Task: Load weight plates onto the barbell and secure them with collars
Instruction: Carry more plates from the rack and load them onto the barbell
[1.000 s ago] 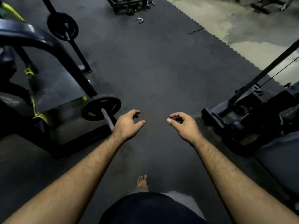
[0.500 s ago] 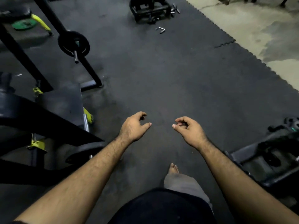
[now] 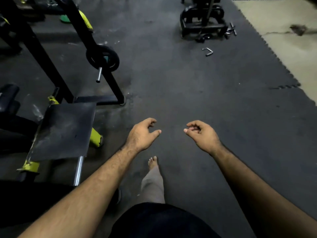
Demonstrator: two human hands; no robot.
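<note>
Head cam: left hand & right hand loosely curled, empty, over textured rubber mat.

We can't read a single word, number or brand anywhere here (the weight plate face is too dark and blurry anyway).
</note>
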